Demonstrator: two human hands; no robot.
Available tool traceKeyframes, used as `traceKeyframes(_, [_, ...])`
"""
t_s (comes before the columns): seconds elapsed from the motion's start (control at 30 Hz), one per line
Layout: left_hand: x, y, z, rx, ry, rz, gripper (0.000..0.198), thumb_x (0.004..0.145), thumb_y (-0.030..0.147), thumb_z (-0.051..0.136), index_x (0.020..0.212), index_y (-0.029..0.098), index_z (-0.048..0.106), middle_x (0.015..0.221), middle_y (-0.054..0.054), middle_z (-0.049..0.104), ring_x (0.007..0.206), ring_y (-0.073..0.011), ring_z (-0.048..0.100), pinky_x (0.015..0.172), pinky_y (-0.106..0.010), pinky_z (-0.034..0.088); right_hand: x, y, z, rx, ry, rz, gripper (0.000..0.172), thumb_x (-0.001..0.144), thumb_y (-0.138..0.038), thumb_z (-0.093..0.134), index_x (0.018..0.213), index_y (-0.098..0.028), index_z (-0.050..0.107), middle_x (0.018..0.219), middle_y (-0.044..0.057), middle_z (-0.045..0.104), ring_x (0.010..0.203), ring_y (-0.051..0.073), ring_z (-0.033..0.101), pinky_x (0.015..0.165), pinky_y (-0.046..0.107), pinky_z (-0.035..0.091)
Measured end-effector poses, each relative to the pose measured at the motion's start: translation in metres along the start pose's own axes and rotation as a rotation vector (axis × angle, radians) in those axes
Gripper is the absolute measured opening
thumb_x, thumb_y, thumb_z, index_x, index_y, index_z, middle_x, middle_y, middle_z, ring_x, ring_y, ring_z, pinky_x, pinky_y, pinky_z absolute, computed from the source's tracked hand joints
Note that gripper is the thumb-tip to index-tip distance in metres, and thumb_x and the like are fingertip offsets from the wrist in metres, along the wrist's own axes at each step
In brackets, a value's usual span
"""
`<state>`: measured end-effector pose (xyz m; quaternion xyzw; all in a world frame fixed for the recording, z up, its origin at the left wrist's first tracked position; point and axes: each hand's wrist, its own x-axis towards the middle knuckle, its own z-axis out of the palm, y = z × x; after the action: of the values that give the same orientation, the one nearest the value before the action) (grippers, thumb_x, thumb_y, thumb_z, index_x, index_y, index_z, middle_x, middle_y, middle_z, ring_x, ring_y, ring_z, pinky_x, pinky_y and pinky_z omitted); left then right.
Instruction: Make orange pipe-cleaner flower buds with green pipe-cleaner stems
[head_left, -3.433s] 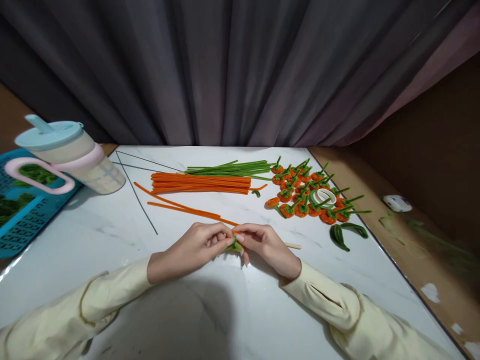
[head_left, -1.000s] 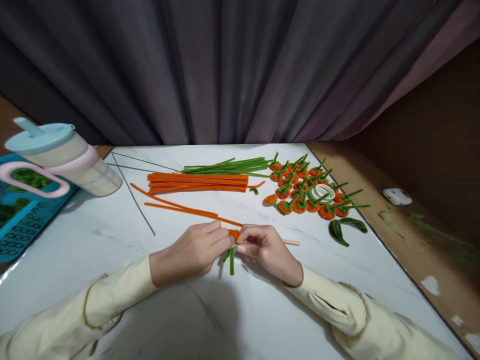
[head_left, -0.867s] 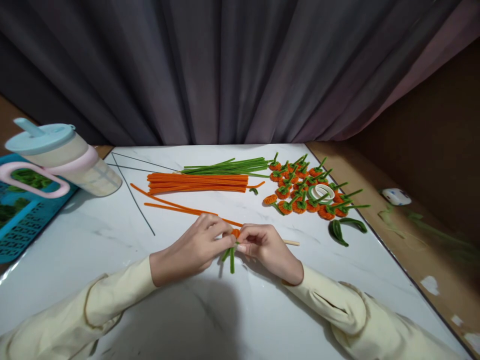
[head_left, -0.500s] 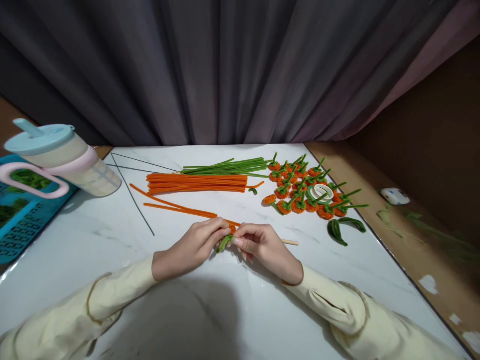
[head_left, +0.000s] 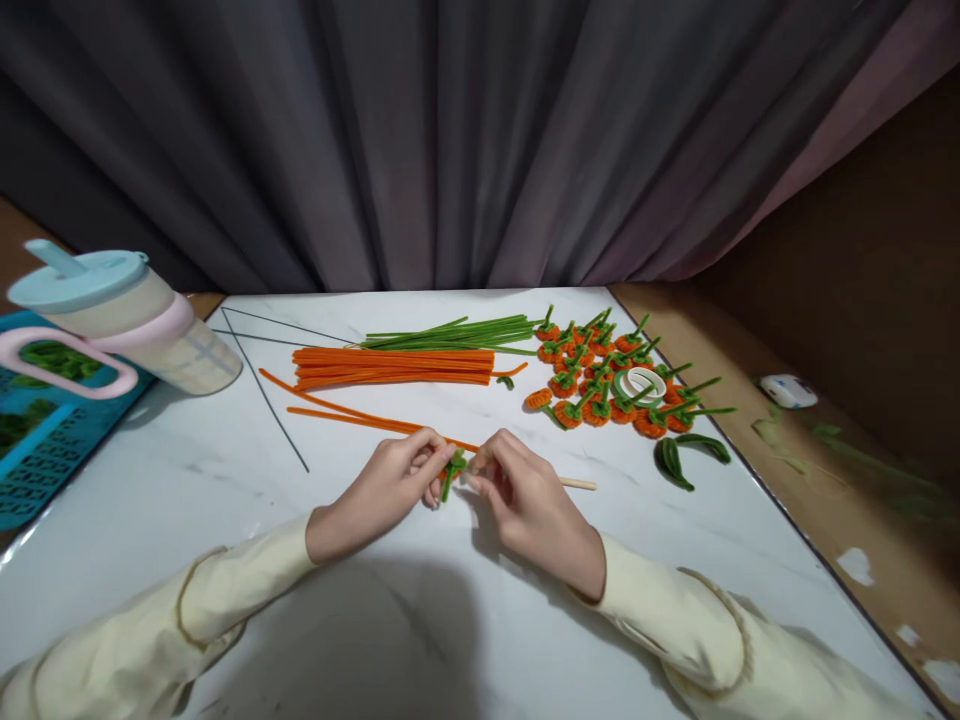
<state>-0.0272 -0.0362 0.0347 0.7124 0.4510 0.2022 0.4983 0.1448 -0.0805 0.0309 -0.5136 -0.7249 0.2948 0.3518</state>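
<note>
The small green pipe-cleaner piece (head_left: 451,468) is pinched just above the marble table (head_left: 187,470) between the fingertips of the left hand (head_left: 390,487) and the right hand (head_left: 525,497), both closed on it. Half a second ago it lay flatter and lower with an orange coil showing; now it stands steeper, the orange is hidden, and both hands sit slightly farther up the table. A wooden stick (head_left: 579,484) pokes out beside the right hand, and loose orange pipe cleaners (head_left: 352,417) lie just beyond the fingers. Bare marble spreads toward the person and leftward to a thin wire (head_left: 262,390). To the right, green leaves (head_left: 686,455) lie near the table's slanting edge.
</note>
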Motion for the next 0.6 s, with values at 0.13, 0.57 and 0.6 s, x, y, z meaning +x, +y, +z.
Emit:
traceKeyframes(0.13, [-0.001,0.000,0.001,-0.046,0.044,-0.054,0.029,0.087,0.043,0.047,0.071,0.019,0.047,0.053,0.005,0.055,0.050,-0.0116,0.056,0.052,-0.021,0.045,-0.009,-0.010,0.004,-0.164,-0.029,-0.087,0.015,0.084,-0.028,0.054,0.075,-0.018,0.047,0.073,0.003,0.052,0.062,0.015,0.048,0.056,0.025,0.037])
traceKeyframes(0.57, [-0.006,0.001,0.001,0.087,0.032,0.000,0.029,0.089,0.039,0.044,0.069,0.019,0.045,0.047,0.008,0.043,0.040,-0.0079,0.046,0.044,-0.018,0.037,-0.004,-0.021,-0.012,-0.413,-0.250,-0.069,0.015,0.086,-0.015,0.045,0.077,-0.014,0.058,0.077,0.007,0.059,0.074,0.019,0.055,0.065,0.030,0.041])
traceKeyframes(0.6, [-0.005,0.002,0.001,0.084,0.026,-0.004,0.028,0.089,0.039,0.044,0.070,0.018,0.045,0.048,0.008,0.043,0.040,-0.0078,0.046,0.044,-0.018,0.037,-0.003,-0.021,-0.015,-0.422,-0.268,-0.070,0.016,0.086,-0.016,0.045,0.078,-0.014,0.059,0.077,0.007,0.059,0.074,0.019,0.055,0.065,0.030,0.041])
